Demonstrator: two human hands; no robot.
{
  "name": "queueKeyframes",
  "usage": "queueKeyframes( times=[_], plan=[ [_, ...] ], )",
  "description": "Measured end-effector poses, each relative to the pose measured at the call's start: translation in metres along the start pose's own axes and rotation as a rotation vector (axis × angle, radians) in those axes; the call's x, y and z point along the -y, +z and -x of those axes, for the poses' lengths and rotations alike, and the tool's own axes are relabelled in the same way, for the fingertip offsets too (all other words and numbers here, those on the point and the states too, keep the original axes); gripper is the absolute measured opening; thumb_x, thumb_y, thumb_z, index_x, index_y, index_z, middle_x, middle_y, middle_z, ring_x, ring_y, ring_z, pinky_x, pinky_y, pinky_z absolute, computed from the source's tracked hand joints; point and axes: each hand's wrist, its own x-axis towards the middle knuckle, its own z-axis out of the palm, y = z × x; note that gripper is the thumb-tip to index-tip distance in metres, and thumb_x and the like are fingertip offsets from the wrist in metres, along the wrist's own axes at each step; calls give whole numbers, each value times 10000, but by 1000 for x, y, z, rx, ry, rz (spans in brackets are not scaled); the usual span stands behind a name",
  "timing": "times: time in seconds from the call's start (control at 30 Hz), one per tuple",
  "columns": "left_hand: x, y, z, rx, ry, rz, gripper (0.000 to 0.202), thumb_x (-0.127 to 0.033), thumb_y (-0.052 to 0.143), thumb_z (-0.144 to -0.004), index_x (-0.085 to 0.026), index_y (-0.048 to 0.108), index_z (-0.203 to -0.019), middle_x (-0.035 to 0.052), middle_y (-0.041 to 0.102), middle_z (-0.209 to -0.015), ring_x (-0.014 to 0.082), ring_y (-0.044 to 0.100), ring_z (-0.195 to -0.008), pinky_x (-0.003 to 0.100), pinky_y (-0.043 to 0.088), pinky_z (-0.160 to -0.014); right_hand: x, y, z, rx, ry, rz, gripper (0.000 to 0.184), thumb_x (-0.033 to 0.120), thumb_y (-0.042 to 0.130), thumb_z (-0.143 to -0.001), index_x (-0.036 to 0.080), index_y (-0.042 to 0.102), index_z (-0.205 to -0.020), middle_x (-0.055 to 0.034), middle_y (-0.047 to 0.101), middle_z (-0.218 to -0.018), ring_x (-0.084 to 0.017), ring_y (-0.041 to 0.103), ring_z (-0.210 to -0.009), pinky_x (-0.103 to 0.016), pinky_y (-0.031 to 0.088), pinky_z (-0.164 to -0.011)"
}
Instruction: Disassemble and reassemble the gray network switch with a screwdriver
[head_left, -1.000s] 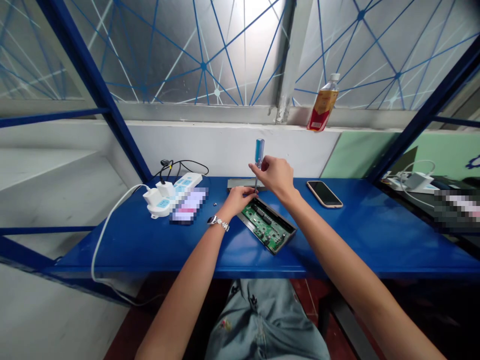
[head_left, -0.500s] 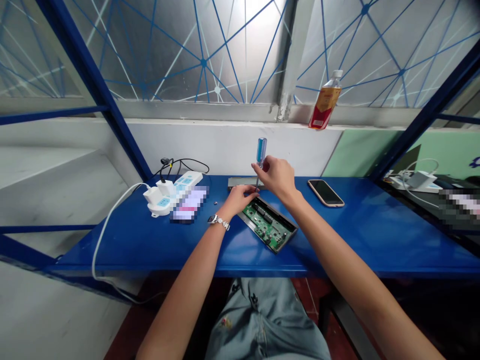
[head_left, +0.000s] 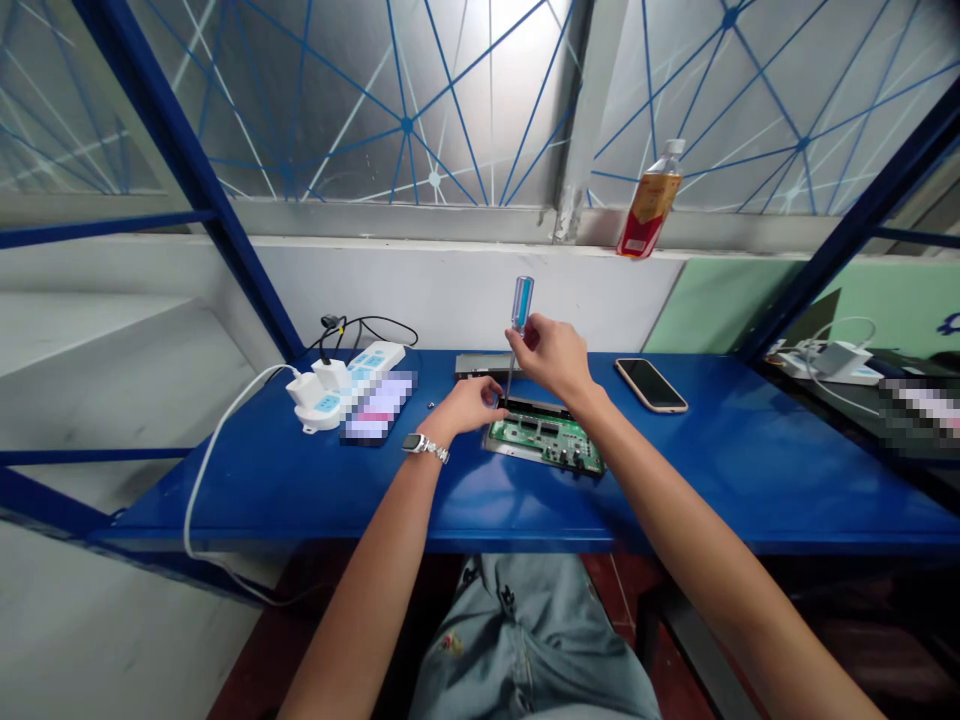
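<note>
Right hand (head_left: 556,352) is closed on the screwdriver (head_left: 523,303), thumb and fingers pinching it at the base of the clear blue handle; the handle projects above the grip and the shaft runs down from it, nearly upright. Forward and to the left of this hand's forearm, below the fingers, lies the green circuit board (head_left: 547,436) in its metal housing (head_left: 517,453), flat on the blue table (head_left: 712,480). Left hand (head_left: 469,405), just left of and below the right, has its fingertips at the left end of the housing, beside the shaft; whether they pinch the edge or merely rest there cannot be told. The exact seat of the tip is likewise too small to confirm. Beyond the left fingertips lies a grey metal part (head_left: 480,366); left of that hand sits a small metal piece (head_left: 430,405), and farther left a power strip (head_left: 379,358). Well to the right of the right hand lies a phone (head_left: 651,386). Caution: a tilted shaft or uneven downward pressure could let the tip slip, scoring the board or striking the left fingertips. A light left hold could allow the housing to pivot under torque. A sweep of the left wrist could knock the small piece away.
</note>
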Motion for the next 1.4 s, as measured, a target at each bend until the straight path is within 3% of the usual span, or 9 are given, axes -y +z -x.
queueKeyframes(
  times=[0.23,0.47,0.57,0.8,1.0,1.1,1.27,1.33,1.4],
  plan=[
    [1,-1,3,56,-25,84,370,-99,647,-784,-111,738,-1142,99,787,-947,205,738,-835,283,576,-789,-5,-1,1,44,-72,-95,278,453,601,-937,215,591,-795,-48,720,-795,-198,625,-688,-302,367,-632],
    [4,9,-5,-63,128,237,325,-179,649,-876,-155,742,-1186,113,747,-1244,255,694,-1155,355,527,-1015,-20,1,-9,224,-175,-390,271,433,552,-962,190,616,-860,-43,707,-859,-165,602,-724,-286,435,-647],
    [-2,13,-6,-111,164,380,293,-267,594,-951,-160,740,-1181,102,775,-1179,246,709,-1129,356,532,-1002,-23,1,-10,288,-168,-481,297,454,536,-964,185,635,-885,-51,711,-873,-171,615,-770,-286,447,-652],
    [-11,20,-6,-201,105,378,239,-275,617,-936,-151,794,-1038,76,815,-993,240,749,-948,334,552,-920,-11,8,-1,-55,25,-166,459,640,684,-834,220,559,-697,-16,583,-613,-171,528,-602,-307,364,-603],
    [-10,20,-7,-239,108,368,210,-273,646,-903,-162,813,-966,70,814,-1010,237,748,-926,324,559,-883,-3,14,-2,-56,19,-36,415,566,638,-883,212,575,-677,-40,610,-620,-186,564,-619,-296,341,-594],
    [-8,21,-7,-251,111,385,193,-288,687,-879,-163,811,-959,78,814,-984,240,749,-913,325,563,-862,-7,11,-5,54,-32,-201,382,537,622,-900,192,626,-737,-56,680,-722,-191,615,-699,-307,405,-644],
    [-3,24,-8,-277,108,448,173,-302,730,-852,-163,793,-932,85,811,-941,238,754,-902,334,576,-858,-15,8,-14,389,-45,-673,393,557,638,-876,169,697,-885,-80,730,-888,-197,644,-785,-319,503,-652],
    [-2,25,-9,-291,103,464,165,-301,733,-847,-163,788,-918,85,810,-932,236,756,-896,336,581,-855,-15,9,-15,393,0,-727,392,560,691,-834,172,690,-891,-71,716,-873,-191,633,-771,-309,504,-619],
    [-2,26,-10,-296,99,474,166,-299,736,-842,-159,784,-917,91,809,-931,233,758,-892,336,584,-852,-14,12,-13,249,43,-697,385,541,776,-766,181,646,-815,-38,665,-771,-170,596,-716,-295,482,-594]
  ],
)
